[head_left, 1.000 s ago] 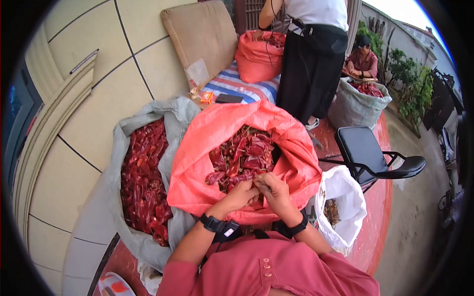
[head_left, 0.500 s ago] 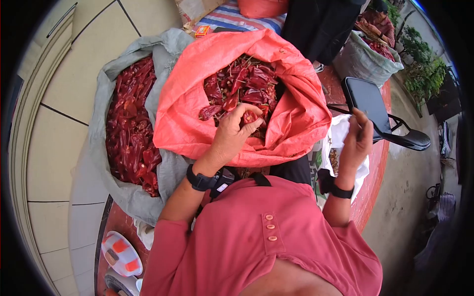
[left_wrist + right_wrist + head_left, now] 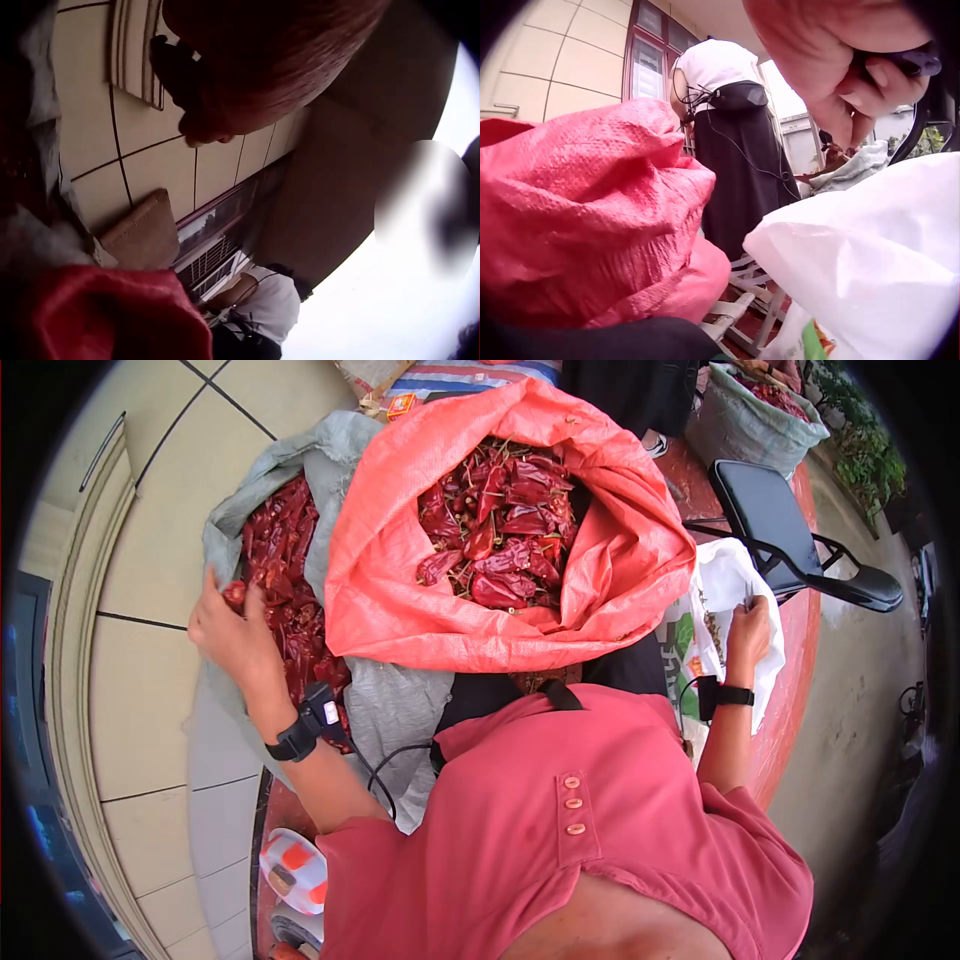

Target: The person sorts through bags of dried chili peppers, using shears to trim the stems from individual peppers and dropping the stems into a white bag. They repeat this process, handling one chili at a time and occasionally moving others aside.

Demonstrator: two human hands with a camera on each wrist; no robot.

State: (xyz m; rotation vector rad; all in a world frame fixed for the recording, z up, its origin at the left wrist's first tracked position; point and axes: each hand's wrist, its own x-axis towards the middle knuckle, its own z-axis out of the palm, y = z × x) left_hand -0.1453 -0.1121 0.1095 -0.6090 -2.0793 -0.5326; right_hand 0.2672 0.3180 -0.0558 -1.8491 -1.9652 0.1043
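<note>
My left hand (image 3: 238, 640) is over the grey sack (image 3: 225, 540) of dried red chilies, at the left in the head view. Between its thumb and fingers it holds a dried red chili (image 3: 235, 596), which shows only as a dark shape in the left wrist view. Over the white bag (image 3: 735, 565) on the right is my right hand (image 3: 750, 638), its fingers curled. The right wrist view shows a small dark-blue object (image 3: 911, 61) in that hand, mostly hidden by the fingers. In the middle stands a pink-red sack (image 3: 385, 610) with stemmed dried chilies (image 3: 505, 525) inside.
A black folding chair (image 3: 765, 510) stands beyond the white bag. Another grey-green sack (image 3: 740, 420) is at the far right. A person in a white top (image 3: 716, 64) stands behind the pink-red sack. An orange-and-white dish (image 3: 295, 870) lies at the lower left.
The hands met over the pink-red sack, then parted. My left hand has carried a chili left to the grey sack; my right hand has moved right and down to the white bag.
</note>
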